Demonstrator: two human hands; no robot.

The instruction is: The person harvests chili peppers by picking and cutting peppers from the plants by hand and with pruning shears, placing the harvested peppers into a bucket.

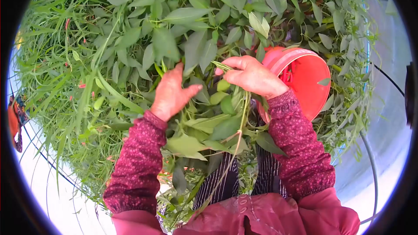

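My left hand (170, 92) reaches into the pepper plants (185, 15), thumb held apart from the fingers. Leaves cover some of its fingertips, and I see nothing held in it. Thumb and fingers of my right hand (249, 74) are closed around a small bunch of thin green stems (222, 65); what else may lie inside the palm is hidden. Beside the right wrist a red bucket (321, 63) leans with its mouth toward the lower right. Slim red chili peppers (288, 72) show inside it, and a leaf (324, 81) lies against its inner wall.
Long grass (56, 60) grows thickly on the left, mixed with the plants. A pale bare stem (238, 141) runs between my forearms. At the right is a bluish sheet (389, 104) with a grey hose (371, 165). An orange object (14, 119) sits at the far left.
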